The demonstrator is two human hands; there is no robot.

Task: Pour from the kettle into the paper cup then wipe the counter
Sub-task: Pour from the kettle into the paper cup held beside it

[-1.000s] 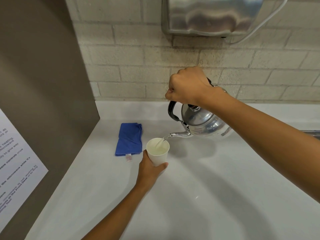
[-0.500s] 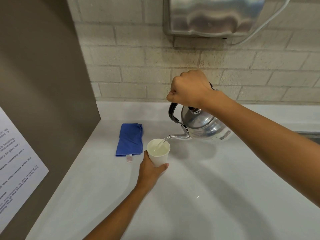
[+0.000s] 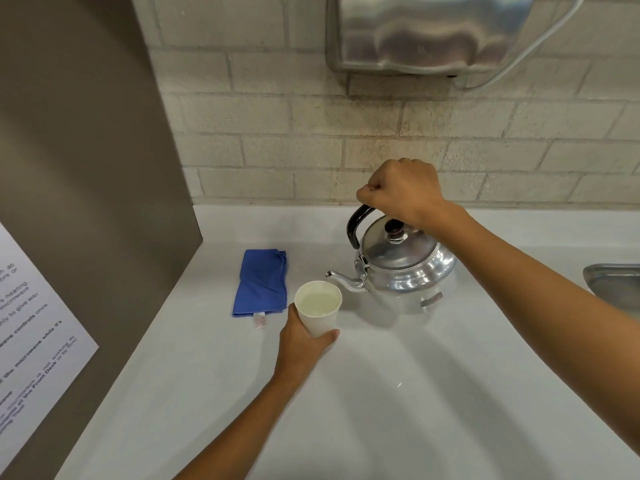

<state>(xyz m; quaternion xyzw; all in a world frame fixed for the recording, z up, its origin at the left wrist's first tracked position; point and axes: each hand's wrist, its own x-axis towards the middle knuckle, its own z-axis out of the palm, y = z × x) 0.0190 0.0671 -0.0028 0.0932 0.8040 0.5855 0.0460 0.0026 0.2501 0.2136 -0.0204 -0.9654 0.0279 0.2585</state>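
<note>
A shiny metal kettle [image 3: 405, 268] with a black handle stands level on the white counter [image 3: 398, 393], its spout pointing left toward the cup. My right hand [image 3: 403, 190] is closed around the top of the kettle's handle. A white paper cup [image 3: 318, 308] holding pale liquid stands just left of the spout, and my left hand [image 3: 301, 341] wraps its lower part from the near side. A folded blue cloth [image 3: 261, 282] lies flat on the counter left of the cup.
A brown panel [image 3: 86, 168] with a printed paper notice [image 3: 31, 327] walls off the left side. A steel dispenser [image 3: 433, 32] hangs on the brick wall above the kettle. The rim of a metal sink [image 3: 613, 282] shows at the right edge.
The kettle has tipped back from pouring to level and dropped toward the counter. The stream into the cup has stopped. My left hand still grips the cup in the same place.
</note>
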